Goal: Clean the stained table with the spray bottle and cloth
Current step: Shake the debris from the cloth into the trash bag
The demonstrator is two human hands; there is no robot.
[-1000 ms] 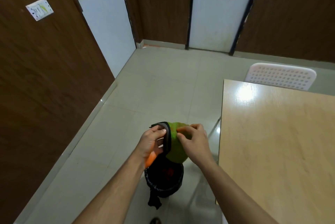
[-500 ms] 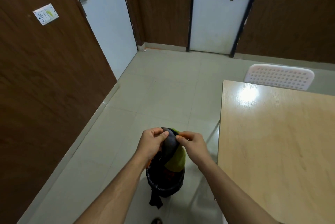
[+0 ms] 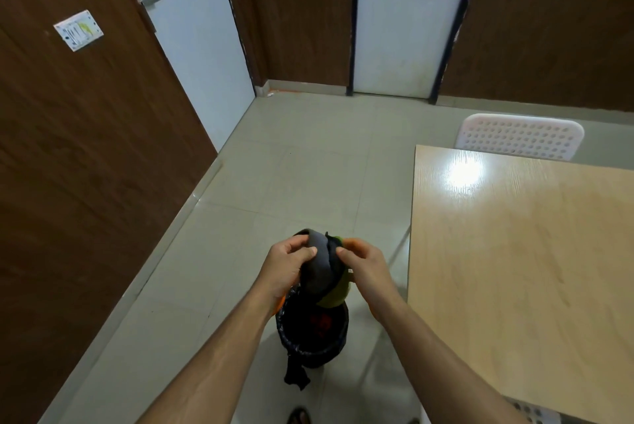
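your left hand (image 3: 286,266) pinches the grey side of the cloth (image 3: 320,271), and your right hand (image 3: 365,266) pinches its green and orange edge, both grips closed on it; you hold it over the black-lined bin (image 3: 310,331), probably so any dirt drops in. no spray bottle is in view. to the right the pale wood worktop (image 3: 514,252) shines with glare, a white perforated chair (image 3: 519,135) behind it, tiled floor (image 3: 302,163) and doors beyond.

Both forearms are bare to the lower frame edge, with no sleeve, watch or ring showing. The left grip (image 3: 288,266) and right grip (image 3: 364,264) are ungloved. A dark sandal (image 3: 299,416) covers one foot.
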